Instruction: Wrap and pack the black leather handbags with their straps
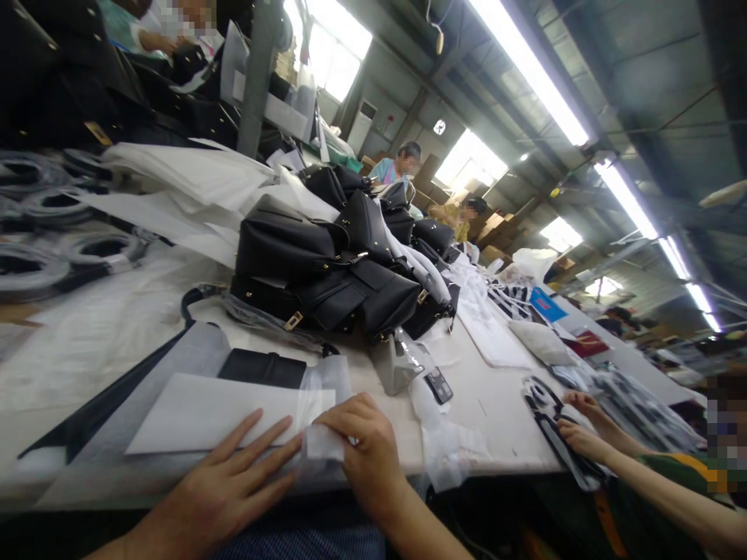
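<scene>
My left hand (pixel 233 478) lies flat with fingers spread on a white sheet of wrapping paper (pixel 210 416) at the table's near edge. My right hand (pixel 365 451) pinches a clear plastic wrap (pixel 324 443) at the sheet's right end, fingers curled on it. A black flat piece, perhaps a wallet (pixel 262 367), lies just behind the sheet, partly under the plastic. Behind that rises a pile of black handbags (pixel 327 280) with gold clasps.
White table (pixel 490 404) carries paper sheets (pixel 175 179), rolls of black strap (pixel 35 264) at left, a small grey stand (pixel 394 365). A co-worker's hands (pixel 583 424) at right handle a black strap. Other people sit farther back.
</scene>
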A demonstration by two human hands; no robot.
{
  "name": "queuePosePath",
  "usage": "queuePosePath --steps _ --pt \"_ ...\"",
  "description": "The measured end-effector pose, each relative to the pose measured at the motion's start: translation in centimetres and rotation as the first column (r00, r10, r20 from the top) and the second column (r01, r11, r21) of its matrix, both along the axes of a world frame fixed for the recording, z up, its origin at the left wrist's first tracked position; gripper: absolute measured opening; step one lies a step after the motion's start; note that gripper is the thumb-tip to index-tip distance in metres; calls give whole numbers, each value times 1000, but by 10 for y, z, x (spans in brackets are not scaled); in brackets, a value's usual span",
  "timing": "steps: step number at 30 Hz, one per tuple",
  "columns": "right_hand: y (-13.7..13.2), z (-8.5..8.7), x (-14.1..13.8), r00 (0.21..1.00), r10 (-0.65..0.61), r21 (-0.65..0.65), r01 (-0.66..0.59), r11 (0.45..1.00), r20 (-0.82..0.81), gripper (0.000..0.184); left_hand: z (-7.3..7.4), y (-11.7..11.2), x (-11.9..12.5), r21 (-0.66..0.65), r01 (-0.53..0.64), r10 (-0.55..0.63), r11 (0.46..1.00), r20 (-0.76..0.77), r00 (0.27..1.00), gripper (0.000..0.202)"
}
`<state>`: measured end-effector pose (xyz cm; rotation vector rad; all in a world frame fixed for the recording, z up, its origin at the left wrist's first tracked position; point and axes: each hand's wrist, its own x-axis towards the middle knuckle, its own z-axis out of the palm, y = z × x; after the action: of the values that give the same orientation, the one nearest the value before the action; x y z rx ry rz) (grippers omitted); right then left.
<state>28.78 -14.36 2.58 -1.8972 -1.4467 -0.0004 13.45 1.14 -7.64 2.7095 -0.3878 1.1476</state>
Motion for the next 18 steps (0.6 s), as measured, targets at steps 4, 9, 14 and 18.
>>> queuePosePath --steps 4,9,14,18 --pt "15 -12 17 997 30 -76 -35 996 -68 19 2 1 0 11 -10 10 1000 -1 1000 24" --pt "19 -32 26 994 -24 -115 12 993 -107 35 15 3 -3 45 -15 18 999 -70 997 32" --pt "21 -46 25 992 -89 -79 82 994 -87 44 15 3 2 26 -16 16 1000 -7 1000 30" --pt "24 -47 21 969 -213 -179 190 965 -123 24 -1 -1 5 -6 -9 9 1000 41 999 34"
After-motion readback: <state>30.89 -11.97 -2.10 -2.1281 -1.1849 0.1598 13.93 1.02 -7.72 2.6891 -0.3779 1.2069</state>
